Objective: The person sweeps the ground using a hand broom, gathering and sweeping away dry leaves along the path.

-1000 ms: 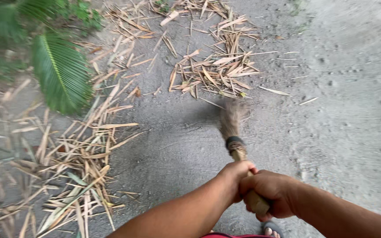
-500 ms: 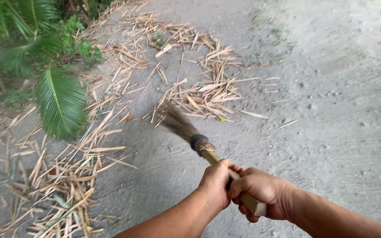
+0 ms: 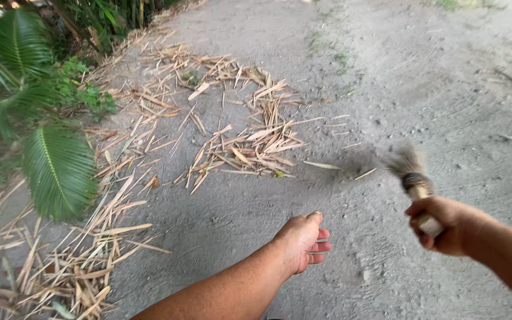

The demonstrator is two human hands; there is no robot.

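**One-handed on the broom**

My right hand (image 3: 440,225) clenches the broom (image 3: 413,178) handle, bristles blurred above bare ground (image 3: 445,89). My left hand (image 3: 303,240) hangs free, fingers loosely curled, arm extended toward the dry leaves (image 3: 250,148).

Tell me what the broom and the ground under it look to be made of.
Broom: tan, smooth handle, probably wood or bamboo, with a dark band and a blurred tuft of grey-brown fibres, likely plant bristle. Ground: matte grey packed earth or sandy grit, speckled with small stones.
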